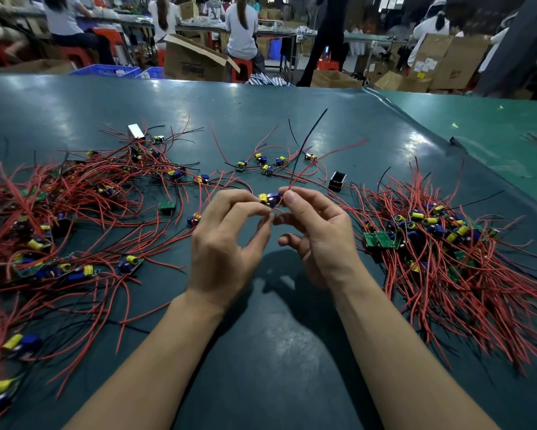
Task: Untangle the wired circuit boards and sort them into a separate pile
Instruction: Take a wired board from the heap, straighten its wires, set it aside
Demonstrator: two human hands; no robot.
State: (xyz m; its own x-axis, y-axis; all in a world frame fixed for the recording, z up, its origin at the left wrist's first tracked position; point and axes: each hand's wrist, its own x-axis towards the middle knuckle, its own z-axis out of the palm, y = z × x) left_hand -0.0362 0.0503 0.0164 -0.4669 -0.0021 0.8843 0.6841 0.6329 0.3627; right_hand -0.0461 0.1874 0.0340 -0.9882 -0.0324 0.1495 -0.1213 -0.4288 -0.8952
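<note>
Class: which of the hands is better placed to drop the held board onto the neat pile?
Right hand: the neat pile lies on its side, and it already pinches the board's red wire.

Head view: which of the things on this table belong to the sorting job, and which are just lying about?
Part of the job:
- circuit board held up between left hand and right hand
- red wire pinched by the right hand
- tangled heap on the left
- pile on the right
- loose boards mid-table

Lying about:
- small black box
- white block
</note>
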